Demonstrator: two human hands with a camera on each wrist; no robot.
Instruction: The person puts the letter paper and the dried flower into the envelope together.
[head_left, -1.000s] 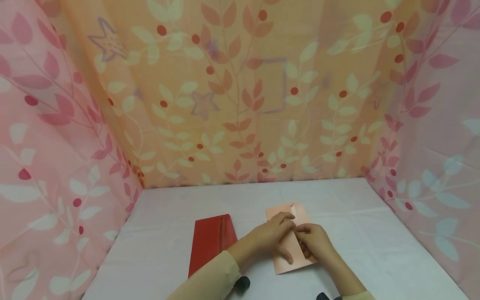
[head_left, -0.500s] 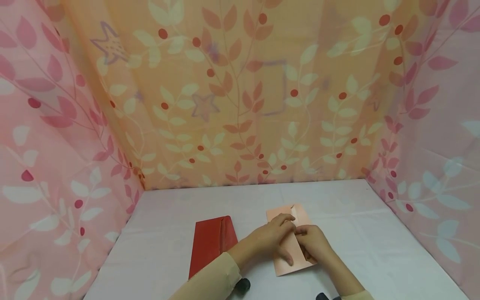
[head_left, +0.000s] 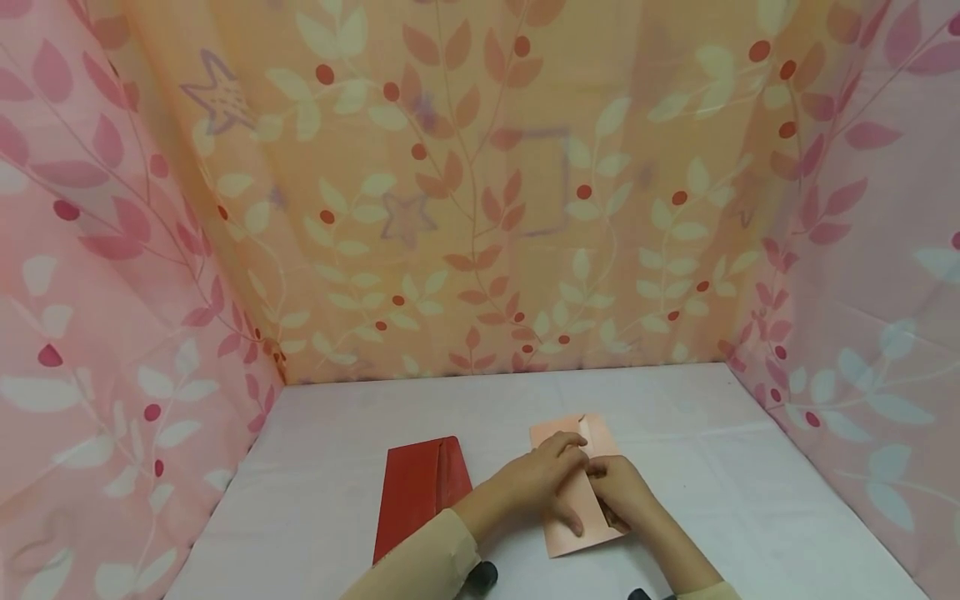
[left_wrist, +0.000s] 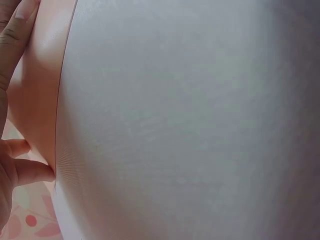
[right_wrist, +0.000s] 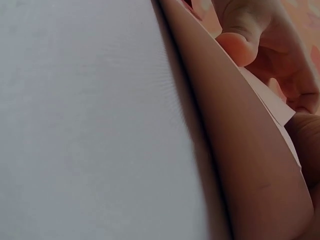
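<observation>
Fingers (head_left: 572,442) of the left hand (head_left: 536,479) still lie flat, pressing the pink paper (head_left: 573,533), while the right hand (head_left: 622,492) keeps pinching its folded flap. Since a second ago nothing has shifted on the worktop (head_left: 337,467); the red envelope (head_left: 420,487) lies untouched just left.

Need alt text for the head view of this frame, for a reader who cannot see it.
Two hands, the left hand and right hand, meet over a pale pink folded paper lying on a white table, pressing and pinching its flap. A red folded paper lies to their left; leaf-patterned curtains enclose the table.
</observation>
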